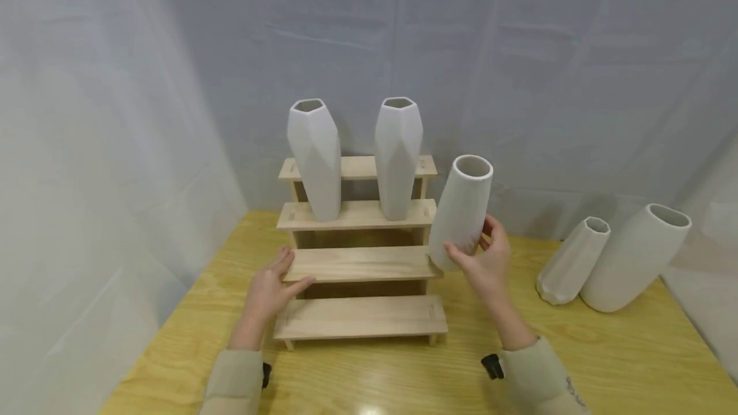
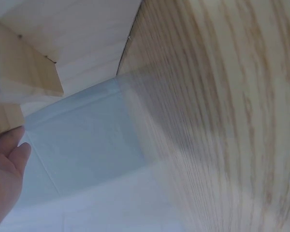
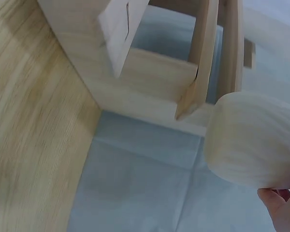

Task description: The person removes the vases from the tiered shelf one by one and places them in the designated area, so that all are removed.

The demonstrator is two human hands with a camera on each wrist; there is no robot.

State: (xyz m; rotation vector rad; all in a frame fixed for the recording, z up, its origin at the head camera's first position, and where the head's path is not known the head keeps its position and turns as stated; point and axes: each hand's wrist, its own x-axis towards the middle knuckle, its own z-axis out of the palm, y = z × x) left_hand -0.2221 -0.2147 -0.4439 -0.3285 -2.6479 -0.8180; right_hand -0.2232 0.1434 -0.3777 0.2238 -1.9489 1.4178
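My right hand (image 1: 490, 264) grips a smooth white vase (image 1: 461, 210) near its lower part, thumb in front and fingers behind. The vase tilts, its base close to the right end of a tiered wooden stand (image 1: 363, 263). In the right wrist view its rounded bottom (image 3: 246, 140) shows beside the shelf ends; whether they touch I cannot tell. My left hand (image 1: 268, 293) holds the left end of the stand's second shelf from the bottom, thumb along the front edge. Its fingertips (image 2: 19, 152) meet the board in the left wrist view.
Two faceted white vases, one left (image 1: 317, 159) and one right (image 1: 398, 159), stand on the upper part of the stand. On the table (image 1: 576, 364) to the right are a small ribbed vase (image 1: 571, 264) and a larger smooth vase (image 1: 634, 261). Pale sheeting (image 1: 461, 50) hangs behind.
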